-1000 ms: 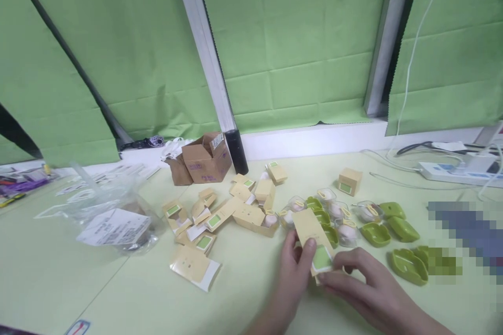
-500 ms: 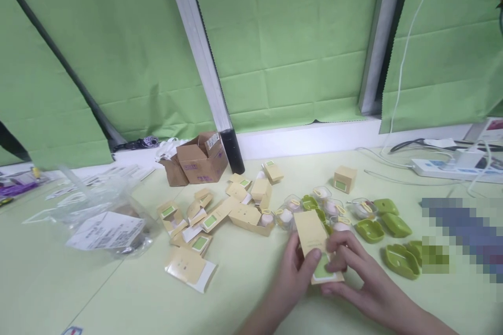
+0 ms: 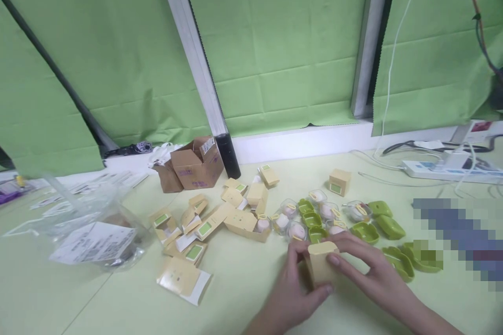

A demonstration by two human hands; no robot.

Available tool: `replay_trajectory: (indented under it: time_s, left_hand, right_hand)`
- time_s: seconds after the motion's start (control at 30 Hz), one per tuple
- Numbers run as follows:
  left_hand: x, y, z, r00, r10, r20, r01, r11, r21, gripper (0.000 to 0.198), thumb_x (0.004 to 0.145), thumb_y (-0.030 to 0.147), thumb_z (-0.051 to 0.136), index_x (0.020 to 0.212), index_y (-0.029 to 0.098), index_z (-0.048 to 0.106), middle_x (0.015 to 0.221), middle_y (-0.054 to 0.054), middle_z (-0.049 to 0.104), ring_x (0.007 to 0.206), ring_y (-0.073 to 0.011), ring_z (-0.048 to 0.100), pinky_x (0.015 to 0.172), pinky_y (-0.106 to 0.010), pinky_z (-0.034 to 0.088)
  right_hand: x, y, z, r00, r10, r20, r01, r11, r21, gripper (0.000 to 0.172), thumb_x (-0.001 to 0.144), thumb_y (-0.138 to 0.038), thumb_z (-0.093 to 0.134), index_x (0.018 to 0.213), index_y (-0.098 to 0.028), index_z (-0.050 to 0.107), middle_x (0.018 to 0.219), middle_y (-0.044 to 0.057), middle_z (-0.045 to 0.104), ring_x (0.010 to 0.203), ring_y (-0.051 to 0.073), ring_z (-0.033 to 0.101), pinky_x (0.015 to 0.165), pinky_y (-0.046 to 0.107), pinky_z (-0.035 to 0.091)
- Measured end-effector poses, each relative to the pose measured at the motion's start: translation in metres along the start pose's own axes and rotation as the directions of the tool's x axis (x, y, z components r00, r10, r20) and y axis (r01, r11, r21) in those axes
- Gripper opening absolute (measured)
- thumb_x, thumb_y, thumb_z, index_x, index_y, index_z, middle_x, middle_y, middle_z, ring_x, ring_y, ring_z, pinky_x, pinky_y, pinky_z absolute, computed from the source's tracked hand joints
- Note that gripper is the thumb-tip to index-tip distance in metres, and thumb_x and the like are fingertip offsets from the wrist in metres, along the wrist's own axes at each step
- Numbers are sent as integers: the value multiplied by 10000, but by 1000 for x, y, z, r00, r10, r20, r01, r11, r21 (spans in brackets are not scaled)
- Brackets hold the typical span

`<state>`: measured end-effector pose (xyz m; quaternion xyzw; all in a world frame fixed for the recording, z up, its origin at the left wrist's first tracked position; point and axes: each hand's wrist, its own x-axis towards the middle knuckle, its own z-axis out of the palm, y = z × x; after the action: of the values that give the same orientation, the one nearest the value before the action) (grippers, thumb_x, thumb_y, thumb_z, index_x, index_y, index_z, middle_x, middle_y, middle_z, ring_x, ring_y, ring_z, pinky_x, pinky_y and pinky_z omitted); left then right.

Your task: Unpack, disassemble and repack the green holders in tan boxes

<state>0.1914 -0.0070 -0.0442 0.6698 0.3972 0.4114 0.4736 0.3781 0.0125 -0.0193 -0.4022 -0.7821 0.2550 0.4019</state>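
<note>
A small yellow-beige cardboard box (image 3: 321,267) is held between both hands above the table, popped into its boxy form with a flap showing at the top. My left hand (image 3: 291,285) wraps its fingers and thumb around the box's left side. On the right side, my right hand (image 3: 367,269) grips it, thumb against the front near the top edge. Just beyond the hands lie several clear round packs with pale pink contents (image 3: 296,231). Green plastic trays (image 3: 312,220) stand among them, and more green shell-like pieces (image 3: 397,261) lie to the right.
Flattened and partly folded beige boxes (image 3: 212,222) are heaped at centre left. One formed box (image 3: 340,182) stands at the back. A clear plastic bag (image 3: 113,235), a brown carton (image 3: 196,167), a black cylinder (image 3: 228,156) and a power strip (image 3: 428,170) surround the work area.
The box went from flat, with its green label facing up, to opened out and tipped upright. Both hands shifted their grip around its sides. The view turned slightly right.
</note>
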Motion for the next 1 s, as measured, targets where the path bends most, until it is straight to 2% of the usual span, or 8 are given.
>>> replay_trajectory:
  time_s: [0.2, 0.4, 0.53, 0.63, 0.7, 0.77, 0.83, 1.0]
  left_hand:
    - [-2, 2, -2, 996, 67, 64, -75, 988, 133, 626, 732, 156, 611, 1272, 217, 300, 1235, -99, 464, 1147, -240, 453, 974, -405, 377]
    - [-2, -6, -4, 952, 271, 143, -302, 910, 285, 492, 836, 181, 486, 1290, 245, 309, 1382, -91, 324, 1289, -236, 309, 1065, -432, 286]
    - [-4, -3, -7, 955, 249, 162, -292, 890, 351, 505, 854, 208, 466, 1320, 242, 273, 1447, -102, 247, 1331, -253, 243, 1079, -467, 257]
    - [-5, 0, -7, 949, 223, 222, -292, 886, 360, 476, 873, 200, 417, 1325, 236, 273, 1469, -98, 210, 1347, -255, 202, 1093, -490, 208]
    - [-5, -1, -6, 955, 201, 217, -266, 906, 331, 488, 868, 203, 428, 1326, 231, 262, 1462, -107, 222, 1353, -256, 183, 1097, -491, 192]
    - [-5, -4, -4, 976, 164, 143, -196, 949, 247, 573, 832, 221, 508, 1326, 230, 217, 1438, -130, 254, 1341, -261, 216, 1086, -482, 220]
    - [-4, -7, -1, 993, 99, 58, -105, 989, 106, 693, 769, 223, 605, 1308, 232, 169, 1393, -148, 313, 1295, -258, 311, 1058, -463, 279]
    - [-1, -3, 3, 998, -45, 43, 48, 995, -90, 629, 708, 171, 660, 1198, 237, 271, 1233, -105, 477, 1165, -241, 453, 982, -448, 349]
  right_hand:
    - [-4, 4, 6, 986, -162, -49, 142, 948, -284, 167, 861, -295, 512, 940, -274, 659, 1139, 72, 589, 1059, 261, 545, 859, 399, 485]
    - [-7, 1, 8, 993, -121, -16, 115, 974, -196, 274, 888, -281, 472, 1142, -263, 573, 1144, 85, 592, 1053, 211, 573, 846, 300, 515]
    - [-12, 8, 7, 974, -216, -69, 194, 950, -243, 299, 867, -219, 512, 1154, -272, 575, 1106, 62, 656, 1040, 223, 600, 881, 329, 497]
    - [-15, 11, 10, 946, -323, 1, 312, 911, -269, 340, 858, -182, 508, 1179, -280, 559, 1101, 55, 666, 1074, 250, 581, 976, 423, 414]
    - [-15, 9, 13, 972, -232, 23, 233, 955, -186, 342, 876, -216, 476, 1206, -283, 531, 1159, 62, 630, 1106, 254, 554, 958, 423, 429]
    - [-13, 5, 16, 999, -43, -25, 43, 999, -26, 357, 900, -276, 436, 1255, -284, 470, 1214, 72, 584, 1122, 239, 538, 886, 366, 490]
    - [-9, 2, 16, 991, 113, -72, -103, 986, 135, 348, 902, -334, 435, 1243, -282, 475, 1212, 72, 569, 1130, 226, 523, 866, 329, 501]
    - [3, -4, 12, 982, 186, 41, -189, 934, 303, 249, 870, -403, 484, 938, -259, 675, 983, 55, 642, 1020, 233, 560, 894, 344, 456]
